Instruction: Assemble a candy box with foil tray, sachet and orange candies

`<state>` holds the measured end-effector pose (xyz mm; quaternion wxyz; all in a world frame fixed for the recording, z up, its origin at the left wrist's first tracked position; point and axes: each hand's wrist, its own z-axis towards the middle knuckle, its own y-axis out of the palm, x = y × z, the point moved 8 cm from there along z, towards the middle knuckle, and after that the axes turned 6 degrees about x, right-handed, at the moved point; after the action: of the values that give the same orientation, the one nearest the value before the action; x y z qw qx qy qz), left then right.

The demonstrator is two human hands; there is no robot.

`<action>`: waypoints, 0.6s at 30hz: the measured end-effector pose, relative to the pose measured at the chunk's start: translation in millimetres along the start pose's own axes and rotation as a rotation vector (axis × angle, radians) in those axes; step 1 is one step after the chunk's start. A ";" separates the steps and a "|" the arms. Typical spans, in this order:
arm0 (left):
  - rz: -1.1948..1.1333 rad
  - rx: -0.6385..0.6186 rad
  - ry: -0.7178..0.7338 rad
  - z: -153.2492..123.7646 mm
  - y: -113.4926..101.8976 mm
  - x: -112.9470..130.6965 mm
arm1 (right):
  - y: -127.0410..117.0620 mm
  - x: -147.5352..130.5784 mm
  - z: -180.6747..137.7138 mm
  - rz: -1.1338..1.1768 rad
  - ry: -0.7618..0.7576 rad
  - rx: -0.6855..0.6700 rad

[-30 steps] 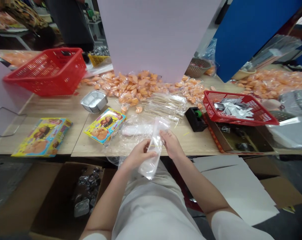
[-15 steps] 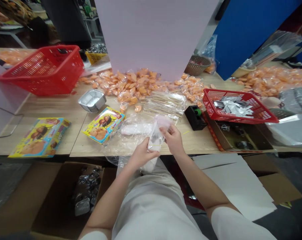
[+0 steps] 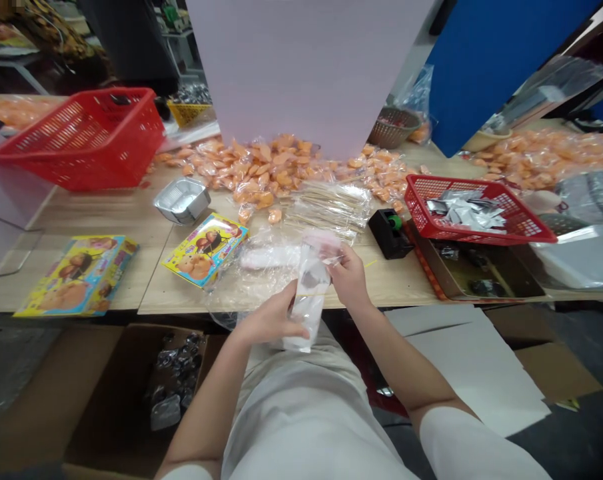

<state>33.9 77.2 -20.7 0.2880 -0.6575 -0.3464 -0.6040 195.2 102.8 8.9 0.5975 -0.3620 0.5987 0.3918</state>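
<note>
Both hands hold a long bundle of clear plastic bags (image 3: 310, 301) at the table's front edge, a thin yellowish band across its middle. My left hand (image 3: 274, 317) grips the lower part, with its thumb on top. Fingers of my right hand (image 3: 348, 272) are closed on the upper right side, where the plastic looks pinkish. Just beyond lies crumpled clear wrap (image 3: 251, 283) with another whitish plastic bundle (image 3: 271, 257) on it. Wrapped thin wooden sticks (image 3: 328, 207) lie behind my hands. To the left is a colourful printed box (image 3: 206, 250).
A black tape dispenser (image 3: 391, 233) and a red basket of silver packets (image 3: 481, 207) stand at right. Orange wrapped pieces (image 3: 266, 167) are heaped along the back. Foil trays (image 3: 182, 200), a second printed box (image 3: 78, 275) and a large red basket (image 3: 88, 143) are at left.
The bag bundle is turned more upright and shows more of its length and its band. My left hand has moved slightly down and left along it; my right hand stays near the top.
</note>
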 end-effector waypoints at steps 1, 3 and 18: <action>-0.030 -0.054 0.032 1.3 0.8 7.3 | 5.4 -2.9 1.3 -0.013 0.009 -0.052; -0.125 -0.085 0.047 7.9 1.1 17.0 | 19.1 -12.0 3.3 -0.097 -0.014 -0.174; -0.854 0.700 -0.096 15.1 -23.7 0.1 | 28.7 15.2 -36.7 -0.268 0.066 -0.503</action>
<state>23.8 103.3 -23.1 0.2026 -0.3507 -0.7749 -0.4853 153.2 82.6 -6.0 0.5155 -0.5874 0.4484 0.4337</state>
